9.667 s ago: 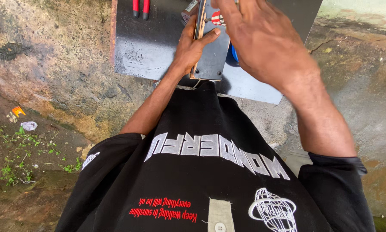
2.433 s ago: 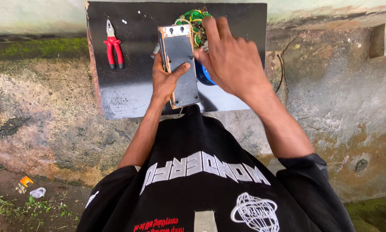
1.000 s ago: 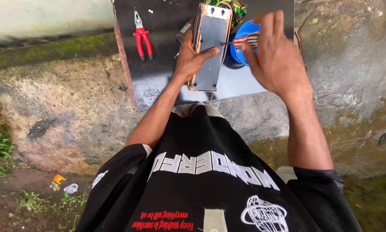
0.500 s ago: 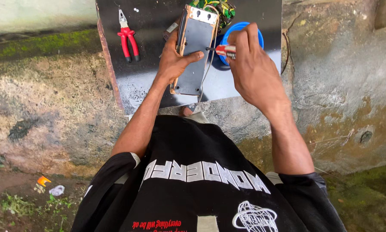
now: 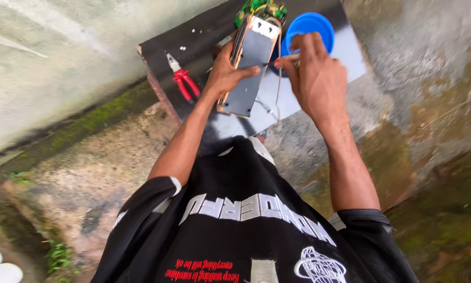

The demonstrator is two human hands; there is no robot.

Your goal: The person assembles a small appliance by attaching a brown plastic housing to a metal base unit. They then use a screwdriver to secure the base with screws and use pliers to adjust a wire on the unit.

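1. So the step in hand, as far as I can judge: I'm poking a thin tool into the flat grey panel point(image 5: 248, 71) I'm holding up off the bench. Looks like fiddly work on the open casing, right near its upper half.

2. Left hand point(image 5: 226, 78) is wrapped around the panel's left edge, thumb laid across the face, fingers behind it. It's clamped on pretty firmly and the panel sits tilted, its top end pointing away from me.

3. Right hand point(image 5: 314, 78) is pinched shut on a small screwdriver point(image 5: 283, 58), held between thumb and fingertips. The tip points left and meets the panel's right side, or sits just beside it; it's too small to say which.

4. At the panel's top end there's a bundle of green and yellow wires point(image 5: 259, 9) sticking out, and a thin loose wire point(image 5: 277, 99) hangs down along the right edge.

5. The panel is between both hands, above the dark board point(image 5: 193, 42) that serves as a worktop. A blue bowl point(image 5: 311, 23) sits just behind my right hand.

6. Red pliers point(image 5: 182, 79) lie on the board to the left, well apart from either hand.

7. Next move, my guess: it calls for keeping the left hand dead steady and a light, precise push or twist from the right, without snagging that hanging wire.
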